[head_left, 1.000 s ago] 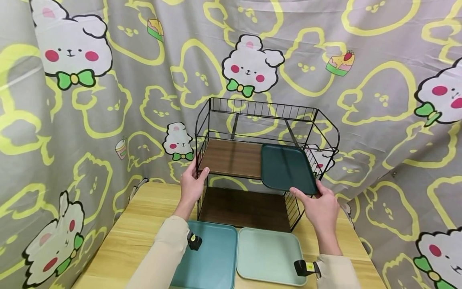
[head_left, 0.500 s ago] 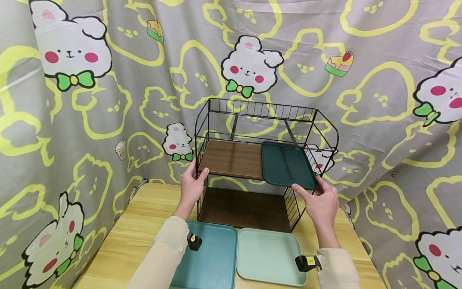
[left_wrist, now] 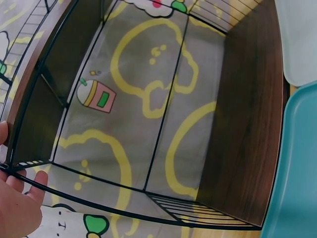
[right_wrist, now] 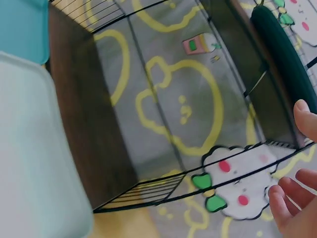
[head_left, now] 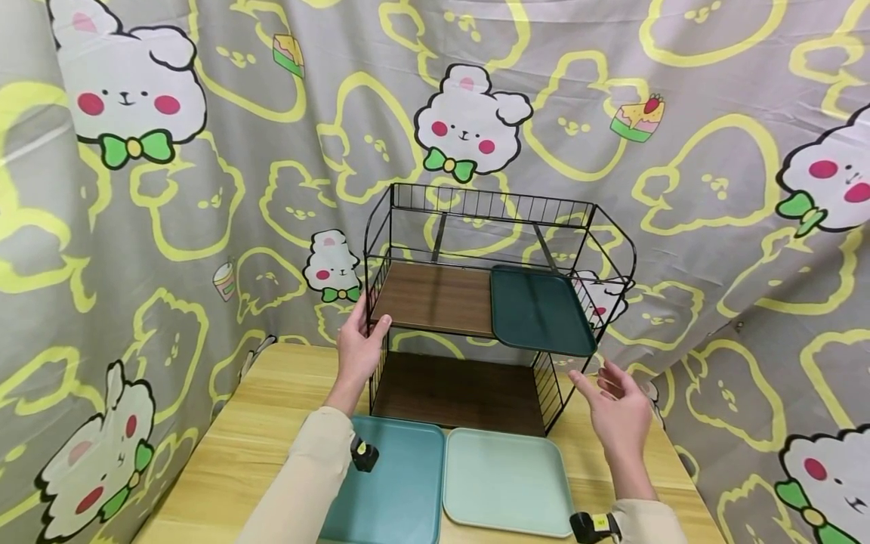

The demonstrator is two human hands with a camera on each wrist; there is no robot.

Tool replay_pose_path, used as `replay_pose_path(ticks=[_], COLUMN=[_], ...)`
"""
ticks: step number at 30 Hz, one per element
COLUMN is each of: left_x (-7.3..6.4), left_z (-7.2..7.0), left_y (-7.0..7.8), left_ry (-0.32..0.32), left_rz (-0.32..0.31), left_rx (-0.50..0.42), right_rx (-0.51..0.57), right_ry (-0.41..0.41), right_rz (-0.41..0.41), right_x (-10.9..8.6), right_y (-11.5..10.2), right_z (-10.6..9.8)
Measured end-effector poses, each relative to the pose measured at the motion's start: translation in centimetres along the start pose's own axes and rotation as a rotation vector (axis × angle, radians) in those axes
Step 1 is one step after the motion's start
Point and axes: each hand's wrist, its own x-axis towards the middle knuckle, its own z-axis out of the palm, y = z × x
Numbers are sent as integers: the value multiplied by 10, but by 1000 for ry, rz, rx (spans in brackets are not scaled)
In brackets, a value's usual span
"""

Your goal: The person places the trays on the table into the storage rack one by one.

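Observation:
A black wire rack [head_left: 476,198] with two brown wood-look shelves stands on the table. My left hand [head_left: 360,349] grips its left side at the upper shelf [head_left: 435,296], thumb in front and fingers behind the frame. In the left wrist view, the left hand [left_wrist: 20,203] curls round the rack's black wire edge. A dark green tray [head_left: 540,310] lies on the right half of the upper shelf, its front edge reaching the shelf's front. My right hand [head_left: 617,412] is apart from the tray, below its front right corner, fingers spread and holding nothing.
Before the rack, a teal tray [head_left: 397,480] and a pale green tray [head_left: 506,482] lie side by side on the wooden table [head_left: 224,461]. The lower shelf [head_left: 462,389] sits just behind them. A patterned curtain [head_left: 285,189] hangs close behind and on both sides.
The dark green tray has slid back and settled onto the upper shelf. My right hand has let go of it and drawn back, down and to the right. The left hand keeps its grip.

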Motion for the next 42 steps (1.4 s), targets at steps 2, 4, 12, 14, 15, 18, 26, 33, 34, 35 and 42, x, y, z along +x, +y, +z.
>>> replay_pose_path(ticks=[2, 4, 12, 14, 15, 18, 26, 33, 34, 35, 42], left_x=[0, 0, 0, 0, 0, -1, 1, 1, 0, 0, 0], left_z=[-1, -1, -2, -2, -2, -2, -1, -3, -3, -2, 0], left_y=[0, 0, -2, -2, -1, -1, -2, -3, -2, -2, -1], left_ry=[0, 1, 5, 4, 4, 5, 14, 10, 11, 12, 14], left_rz=[2, 6, 19, 18, 18, 15, 16, 14, 14, 14, 26], left_rx=[7, 12, 3, 2, 3, 5, 6, 0, 2, 3, -17], right_rx=[-15, -17, -93, -117, -130, -156, -206, -203, -205, -211, -217], right_ry=[-8, -15, -49, -62, -65, -73, -142, -216, -227, -237, -224], right_rz=[8, 17, 75, 90, 94, 102, 144, 200, 214, 230, 272], right_x=[-2, -4, -15, -19, -21, -25, -37, -43, -44, -44, -46], right_y=[11, 23, 60, 69, 73, 87, 125, 150, 153, 156, 166], right_z=[0, 0, 1, 1, 1, 4, 12, 18, 18, 19, 23])
